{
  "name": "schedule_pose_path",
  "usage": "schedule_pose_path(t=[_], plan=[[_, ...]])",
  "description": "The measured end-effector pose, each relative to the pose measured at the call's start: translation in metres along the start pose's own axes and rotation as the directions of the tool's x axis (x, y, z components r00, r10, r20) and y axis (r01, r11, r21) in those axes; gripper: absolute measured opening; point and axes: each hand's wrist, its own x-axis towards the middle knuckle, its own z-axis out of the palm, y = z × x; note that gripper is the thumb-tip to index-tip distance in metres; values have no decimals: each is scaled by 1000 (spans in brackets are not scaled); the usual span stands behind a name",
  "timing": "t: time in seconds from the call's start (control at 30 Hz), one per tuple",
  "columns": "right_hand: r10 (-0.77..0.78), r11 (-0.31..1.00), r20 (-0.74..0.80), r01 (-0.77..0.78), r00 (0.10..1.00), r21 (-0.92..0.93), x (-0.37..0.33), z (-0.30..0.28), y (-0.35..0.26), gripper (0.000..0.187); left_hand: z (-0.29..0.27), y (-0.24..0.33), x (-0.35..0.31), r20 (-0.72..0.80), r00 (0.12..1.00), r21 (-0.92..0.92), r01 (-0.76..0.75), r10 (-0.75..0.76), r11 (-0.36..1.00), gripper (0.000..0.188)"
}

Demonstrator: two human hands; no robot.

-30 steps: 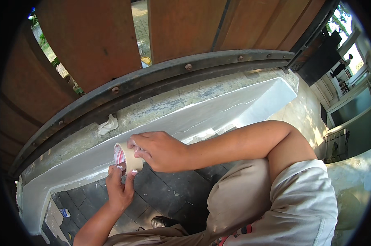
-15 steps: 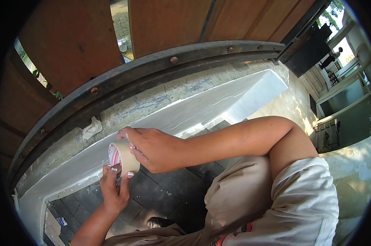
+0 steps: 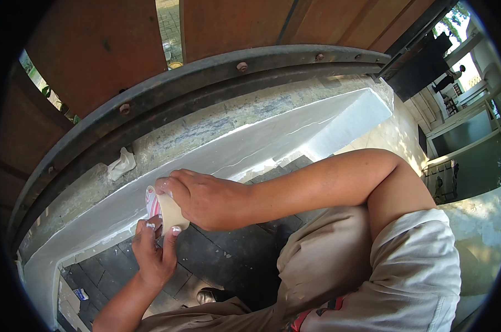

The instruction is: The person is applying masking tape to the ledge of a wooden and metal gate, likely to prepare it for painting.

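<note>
Head view: we see the fingers (image 3: 145,227) of our left hand (image 3: 153,257) closed on the near edge of a tan roll of tape (image 3: 173,214), fingertips reaching into its hole and thumb pressed to the outside. White smears mark the tips. Our right hand (image 3: 211,202) curls over the roll's far and right side, touching it; some of its fingertips are hidden, so we cannot tell whether they pinch anything. The roll sits tilted between our hands, in the left part of the scene, its striped inside facing left. We judge the step in hand to be working the tape's outer face, perhaps feeling for its loose end; the next move would call for a steady left pinch while the right fingertips find an edge to lift. Farther out, a low white wall (image 3: 261,146) runs from near left to far right, with a crumpled white scrap (image 3: 122,164) on the ledge behind it. Dark floor tiles (image 3: 206,252) lie on the near side; a wooden gate (image 3: 228,27) stands beyond.
</note>
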Motion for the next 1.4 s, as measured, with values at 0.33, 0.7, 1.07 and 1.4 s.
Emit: schedule_pose_path(t=[0.33, 0.7, 1.07, 1.4], plan=[[107, 994, 16, -108, 994, 31, -5, -13, -9, 26, 0, 10, 0, 6, 982, -37, 190, -189, 981, 20], [249, 965, 43, -251, 968, 71, -20, 7, -8, 7, 7, 13, -12, 98, 977, 37, 186, -189, 982, 30], [195, 964, 251, -232, 948, 127, -12, -5, -14, 5, -11, 1, 1, 181, 911, 235, 325, -370, 916, 43], [396, 834, 254, -462, 882, 302, 10, 0, -12, 21, -19, 8, -1, 323, 885, 208, 279, -335, 938, 38]])
